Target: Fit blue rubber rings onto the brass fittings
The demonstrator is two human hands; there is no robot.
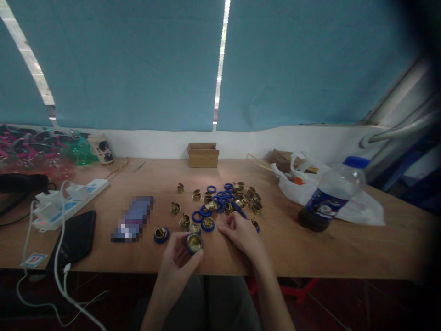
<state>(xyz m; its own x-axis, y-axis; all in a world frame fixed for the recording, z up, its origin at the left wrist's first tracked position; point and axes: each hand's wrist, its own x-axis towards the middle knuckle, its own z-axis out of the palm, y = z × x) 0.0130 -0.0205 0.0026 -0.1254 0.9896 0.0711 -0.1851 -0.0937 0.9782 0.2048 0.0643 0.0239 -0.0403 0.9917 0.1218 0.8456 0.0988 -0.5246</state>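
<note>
My left hand [177, 259] grips a round brass-coloured metal cap [195, 243] with a blue ring around its rim, its hollow side facing me. Low over the table, my right hand [241, 232] has its thumb and forefinger pinched together at the near edge of a loose pile. Whatever those fingertips hold, if anything, is too small to make out. The pile mixes blue rings [225, 196] with brass-coloured caps [255, 207]. Left of it, several caps stand apart, among them one seated in a blue ring [161, 234]. Another ringed cap [207, 224] lies between my hands.
A blurred-out phone [133, 219], a black flat device [74, 241] and a white power strip [72, 204] with cables lie left. A small cardboard box [203, 155] stands at the back. At right, a dark drink bottle [332, 195] leans by a white plastic bag [361, 209].
</note>
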